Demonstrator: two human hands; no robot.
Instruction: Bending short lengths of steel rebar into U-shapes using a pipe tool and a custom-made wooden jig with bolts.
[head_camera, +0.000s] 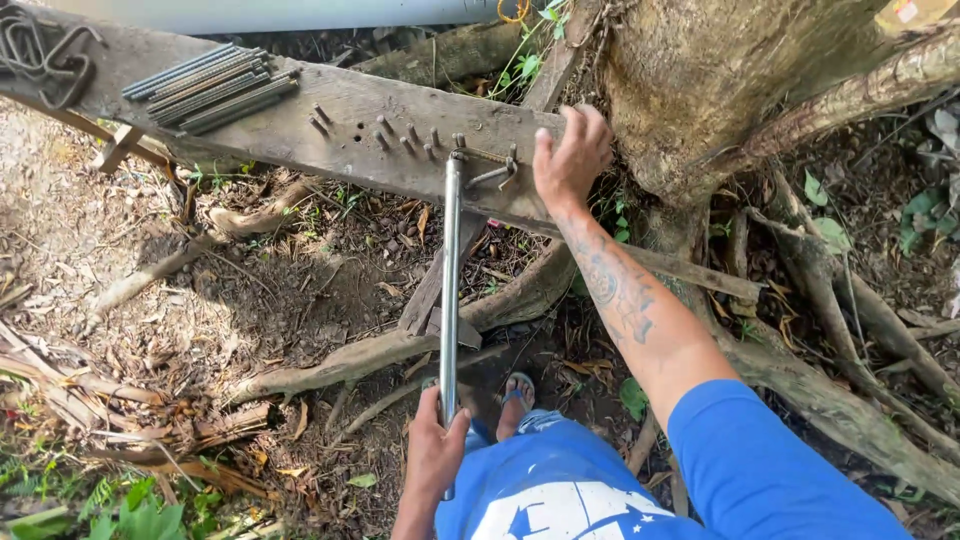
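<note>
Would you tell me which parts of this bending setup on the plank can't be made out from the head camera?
- Left hand: the pipe hides the palm and its grip.
- Bent wire at the pegs: too small to see its shape.
- Bent metal pieces: cut off by the top-left edge.
- Right hand: palm hidden against the plank.

1. an outdoor makeshift metal-bending spot on bare ground.
2. a weathered wooden plank (330, 125) studded with pegs serves as a bench beside a tree trunk (700, 90).
3. cut steel rods (210, 85), exposed roots (330, 360) and dry leaves surround it.

A tan cardboard box (915, 14) with a white-and-red label (906, 11) sits top right.
</note>
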